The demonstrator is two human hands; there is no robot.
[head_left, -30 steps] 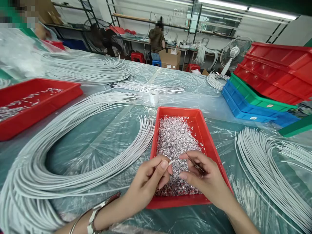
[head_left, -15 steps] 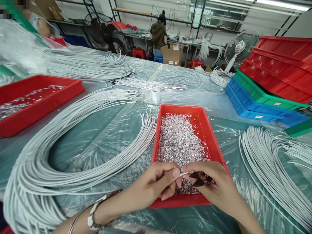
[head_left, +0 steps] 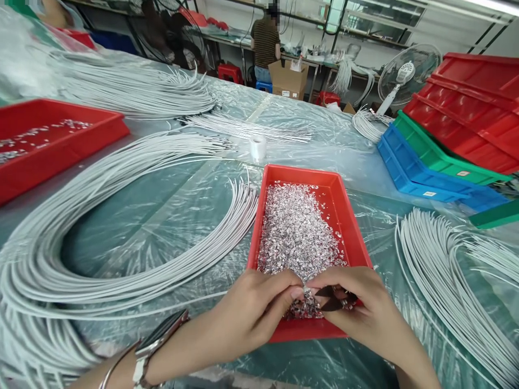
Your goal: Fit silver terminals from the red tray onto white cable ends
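No legible text; stickers (head_left: 430, 193) on blue tray (head_left: 409, 175), green tray (head_left: 433, 156) unreadable.

Back workbench (head_left: 243, 40), metal shelving (head_left: 365, 24), ceiling strip light (head_left: 492, 5).

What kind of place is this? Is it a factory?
Most likely a small cable workshop or factory. Big bundles of white cables cover the table, a red tray holds silver scraps, crates are stacked nearby, and another person works in the background.
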